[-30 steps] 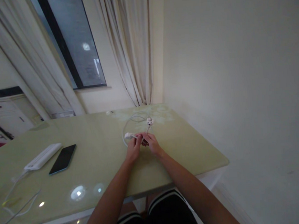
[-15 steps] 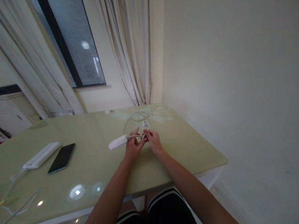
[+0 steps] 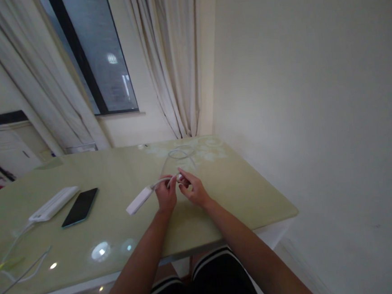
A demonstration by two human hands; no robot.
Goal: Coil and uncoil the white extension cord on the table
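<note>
A white block-shaped adapter [image 3: 139,201] hangs off to the left of my hands, tilted, with a thick pale cable [image 3: 160,182] running from it. My left hand [image 3: 167,195] is closed around that cable, thumb on top. Close beside it, my right hand [image 3: 194,190] pinches a small white cable end [image 3: 180,177] between its fingers; its exact shape is partly hidden. Beyond both hands a thin cable loop [image 3: 179,151] lies coiled on the table.
A white power strip [image 3: 54,204] and a black phone [image 3: 80,207] lie on the left of the green table [image 3: 123,166]. Loose cables [image 3: 26,274] spread at the front left corner. A wall [image 3: 315,110] stands to the right, curtains and a window behind.
The adapter has swung down and left as my left hand shifted left. The white connector, earlier beyond my fingers, is now nearer, in my right fingers.
</note>
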